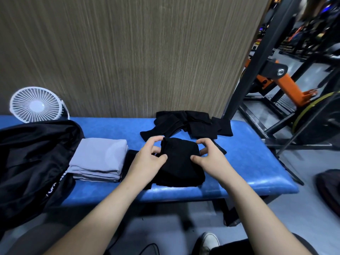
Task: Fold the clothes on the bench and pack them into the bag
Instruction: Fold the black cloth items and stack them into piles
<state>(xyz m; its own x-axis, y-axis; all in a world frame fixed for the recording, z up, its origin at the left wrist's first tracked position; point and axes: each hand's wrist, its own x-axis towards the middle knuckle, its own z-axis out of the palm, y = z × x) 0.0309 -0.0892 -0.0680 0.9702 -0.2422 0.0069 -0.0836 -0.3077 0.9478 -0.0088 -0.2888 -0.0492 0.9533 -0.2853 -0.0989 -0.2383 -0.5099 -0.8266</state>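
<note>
1. While both hands work the black garment (181,162) at the bench's (257,162) near edge, I note the left hand (147,161) pinching its left side and the right hand (211,159) pinching its right.
2. The garment's long axis runs away from me.
3. The bag (31,159) lies open well to the left, past the folded grey stack (99,159); I judge the left hand nearer for packing.
4. Unfolded black clothes (185,124) wait beyond.

gym | blue bench (248,162) | weight plate (320,122) | orange machine (292,89)
</note>
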